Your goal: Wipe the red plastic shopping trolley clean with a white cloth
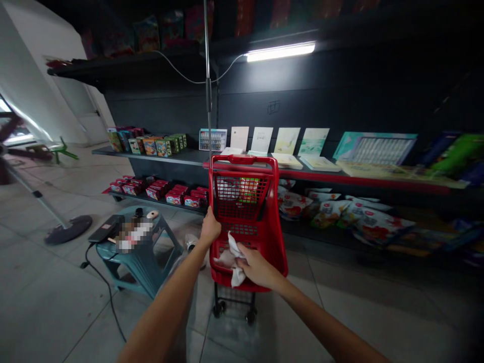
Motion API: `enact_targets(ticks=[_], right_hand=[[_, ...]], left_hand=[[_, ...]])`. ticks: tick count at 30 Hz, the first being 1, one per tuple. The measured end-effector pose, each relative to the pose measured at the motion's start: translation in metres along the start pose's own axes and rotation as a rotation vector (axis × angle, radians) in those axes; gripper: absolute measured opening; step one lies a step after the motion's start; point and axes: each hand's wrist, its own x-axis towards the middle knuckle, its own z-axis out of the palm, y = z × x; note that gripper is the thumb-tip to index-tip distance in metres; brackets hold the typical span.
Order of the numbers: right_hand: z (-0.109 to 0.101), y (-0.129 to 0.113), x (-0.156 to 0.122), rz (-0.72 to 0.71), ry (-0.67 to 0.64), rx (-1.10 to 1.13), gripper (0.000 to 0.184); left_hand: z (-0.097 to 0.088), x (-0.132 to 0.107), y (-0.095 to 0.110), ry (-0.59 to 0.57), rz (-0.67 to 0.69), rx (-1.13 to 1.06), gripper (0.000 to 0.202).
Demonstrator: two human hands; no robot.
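A red plastic shopping cart (280, 242) stands upright in front of me on dark wheels. My left hand (210, 227) is closed around the cart's left side edge. With my right hand (255, 264) I grip a crumpled white cloth (234, 247) over the front rim of the basket. Parts of the cloth stick out above and below my fingers. The cloth hides part of the basket's rim and floor.
Behind the cart, a dark shelf (181, 157) carries small boxes, booklets (287, 141) and marker sets. Snack bags (333, 209) fill the lower shelf at right. A blue-grey stool (143, 277) with items stands left, its cable trailing on the floor. A thin metal pole (208, 96) rises behind the cart.
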Motion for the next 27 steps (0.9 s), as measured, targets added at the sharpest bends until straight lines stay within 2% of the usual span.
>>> enact_targets(ticks=[2, 5, 8, 11, 15, 19, 22, 27], right_hand=[[-0.001, -0.002, -0.002, -0.026, -0.022, 0.043, 0.039], [-0.001, -0.006, -0.004, -0.072, -0.117, 0.11, 0.041], [0.001, -0.009, -0.004, -0.075, -0.21, 0.121, 0.036], [0.001, -0.005, -0.002, -0.095, -0.199, 0.036, 0.034], [-0.012, 0.011, 0.014, -0.099, 0.021, -0.134, 0.03], [-0.034, 0.023, 0.053, -0.068, 0.296, -0.1, 0.036], [-0.048, 0.016, 0.101, -0.099, 0.421, -0.149, 0.036], [-0.069, -0.017, 0.197, -0.191, 0.629, -0.209, 0.036]], left_hand=[[-0.003, 0.005, 0.003, -0.008, -0.067, 0.057, 0.05], [-0.008, 0.026, 0.011, -0.001, -0.115, 0.078, 0.049], [-0.012, 0.055, 0.02, 0.005, -0.099, 0.07, 0.055], [-0.01, 0.076, 0.023, -0.001, -0.067, 0.057, 0.06], [-0.004, 0.085, 0.018, -0.015, -0.054, 0.047, 0.068], [0.0, 0.083, 0.013, 0.001, -0.036, 0.042, 0.072], [0.001, 0.081, 0.013, 0.005, -0.03, 0.044, 0.07], [0.001, 0.079, 0.013, 0.005, -0.029, 0.061, 0.067]])
